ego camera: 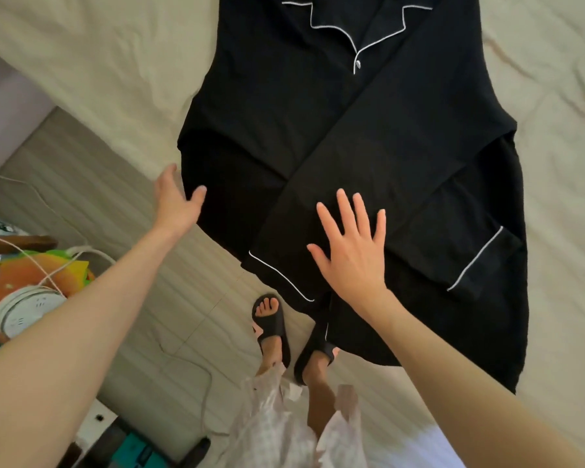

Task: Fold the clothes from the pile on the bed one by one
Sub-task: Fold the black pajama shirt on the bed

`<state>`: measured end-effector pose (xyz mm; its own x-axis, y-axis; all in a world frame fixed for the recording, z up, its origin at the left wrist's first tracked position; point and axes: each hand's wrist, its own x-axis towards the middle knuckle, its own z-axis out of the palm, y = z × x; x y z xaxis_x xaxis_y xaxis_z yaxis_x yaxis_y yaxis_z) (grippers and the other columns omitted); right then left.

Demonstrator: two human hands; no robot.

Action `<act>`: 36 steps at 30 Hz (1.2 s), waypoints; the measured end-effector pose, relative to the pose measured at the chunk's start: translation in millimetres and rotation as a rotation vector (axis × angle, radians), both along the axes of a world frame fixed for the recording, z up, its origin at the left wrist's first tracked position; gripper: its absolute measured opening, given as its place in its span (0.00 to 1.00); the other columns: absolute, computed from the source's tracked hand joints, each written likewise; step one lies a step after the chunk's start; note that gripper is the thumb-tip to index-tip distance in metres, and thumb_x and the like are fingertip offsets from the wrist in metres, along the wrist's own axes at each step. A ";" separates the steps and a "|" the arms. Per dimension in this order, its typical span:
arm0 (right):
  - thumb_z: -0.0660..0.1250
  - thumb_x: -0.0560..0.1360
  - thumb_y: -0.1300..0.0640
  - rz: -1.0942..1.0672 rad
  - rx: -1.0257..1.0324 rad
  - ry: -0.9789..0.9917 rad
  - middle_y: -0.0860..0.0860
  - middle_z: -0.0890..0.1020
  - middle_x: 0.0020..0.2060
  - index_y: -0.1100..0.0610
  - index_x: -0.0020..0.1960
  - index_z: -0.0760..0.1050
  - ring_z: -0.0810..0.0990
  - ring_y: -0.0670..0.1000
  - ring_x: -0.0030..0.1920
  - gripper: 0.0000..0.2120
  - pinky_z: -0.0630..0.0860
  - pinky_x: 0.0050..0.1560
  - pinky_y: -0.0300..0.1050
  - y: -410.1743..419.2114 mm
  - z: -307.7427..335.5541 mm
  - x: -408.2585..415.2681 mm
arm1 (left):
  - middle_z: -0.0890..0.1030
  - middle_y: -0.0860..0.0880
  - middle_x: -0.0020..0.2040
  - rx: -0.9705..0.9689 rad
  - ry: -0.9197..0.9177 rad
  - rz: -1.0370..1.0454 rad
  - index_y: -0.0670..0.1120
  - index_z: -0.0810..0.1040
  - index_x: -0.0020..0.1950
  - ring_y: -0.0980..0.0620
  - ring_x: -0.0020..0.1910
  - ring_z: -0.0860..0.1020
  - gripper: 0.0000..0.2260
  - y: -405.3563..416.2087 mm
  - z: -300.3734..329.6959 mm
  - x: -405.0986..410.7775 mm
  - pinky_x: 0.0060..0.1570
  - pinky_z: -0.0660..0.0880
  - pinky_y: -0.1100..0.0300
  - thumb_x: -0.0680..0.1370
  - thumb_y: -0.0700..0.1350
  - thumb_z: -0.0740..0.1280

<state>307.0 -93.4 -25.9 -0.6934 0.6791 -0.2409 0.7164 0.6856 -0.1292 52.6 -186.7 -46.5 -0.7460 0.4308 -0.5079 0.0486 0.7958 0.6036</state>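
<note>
A black pyjama shirt [318, 123] with white piping lies spread, front up, on the cream bedsheet [122, 72], its hem hanging over the bed's edge toward the person. The right hand [352, 255] rests flat on it, fingers straight and spread wide, on a sleeve folded diagonally across the front; that sleeve's white-edged cuff [279, 276] sits just left of the palm, and a white-trimmed pocket [477, 258] lies off to its right. The left hand [176, 201] is open at the shirt's left edge, thumb touching the cloth, fingers loosely straight and gripping nothing. The collar's top is cut off by the frame. Below the hands, black sandals [272, 327] show, one partly hidden by the hem. No writing is legible anywhere.
</note>
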 end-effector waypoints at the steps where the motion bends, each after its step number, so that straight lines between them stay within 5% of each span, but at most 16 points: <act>1: 0.66 0.74 0.44 -0.002 -0.006 -0.045 0.57 0.60 0.75 0.52 0.75 0.61 0.55 0.61 0.75 0.33 0.50 0.71 0.66 3.8 -5.9 -2.8 | 0.60 0.44 0.74 0.034 -0.023 0.023 0.45 0.54 0.76 0.47 0.72 0.62 0.30 4.6 -2.9 -8.6 0.69 0.63 0.55 0.79 0.43 0.65; 6: 0.66 0.73 0.41 0.024 0.010 -0.159 0.56 0.53 0.77 0.51 0.77 0.53 0.49 0.61 0.76 0.38 0.44 0.71 0.63 4.9 -23.2 -2.2 | 0.75 0.46 0.62 0.094 -0.176 0.087 0.41 0.67 0.68 0.50 0.60 0.74 0.20 1.4 -12.9 -16.8 0.57 0.71 0.61 0.78 0.43 0.66; 14: 0.64 0.76 0.46 -0.007 -0.030 -0.082 0.57 0.57 0.76 0.53 0.76 0.58 0.52 0.60 0.76 0.32 0.48 0.71 0.64 -22.5 -6.1 8.7 | 0.78 0.42 0.59 -0.143 -0.443 0.014 0.39 0.75 0.62 0.44 0.61 0.75 0.16 -73.3 -20.2 50.3 0.59 0.69 0.54 0.76 0.43 0.68; 19: 0.63 0.75 0.48 -0.063 -0.080 -0.073 0.57 0.63 0.74 0.54 0.72 0.65 0.56 0.58 0.75 0.27 0.51 0.71 0.63 -61.5 3.9 62.7 | 0.78 0.44 0.57 -0.183 -0.456 -0.012 0.44 0.78 0.55 0.47 0.59 0.75 0.09 -123.2 -15.4 91.9 0.56 0.69 0.57 0.75 0.43 0.69; 27: 0.67 0.75 0.59 -0.497 -0.036 -0.013 0.59 0.69 0.70 0.61 0.67 0.71 0.62 0.59 0.73 0.21 0.55 0.71 0.63 -58.8 11.8 185.6 | 0.77 0.43 0.55 -0.099 -0.432 0.191 0.35 0.71 0.62 0.48 0.53 0.75 0.14 -157.4 4.8 141.2 0.52 0.70 0.57 0.77 0.36 0.65; 32: 0.66 0.76 0.55 -0.810 -0.055 0.000 0.60 0.66 0.71 0.63 0.72 0.64 0.62 0.61 0.72 0.27 0.58 0.70 0.59 -29.1 21.7 236.2 | 0.78 0.42 0.58 -0.095 -0.468 0.284 0.39 0.72 0.62 0.42 0.59 0.76 0.13 -180.2 13.3 170.5 0.61 0.72 0.46 0.78 0.37 0.65; 36: 0.67 0.76 0.50 -1.216 -0.204 0.165 0.60 0.72 0.63 0.64 0.68 0.67 0.70 0.59 0.64 0.26 0.65 0.64 0.51 -9.0 25.2 256.8 | 0.78 0.40 0.58 -0.015 -0.548 0.429 0.40 0.75 0.57 0.44 0.55 0.77 0.08 -186.7 25.1 186.3 0.60 0.72 0.47 0.79 0.39 0.62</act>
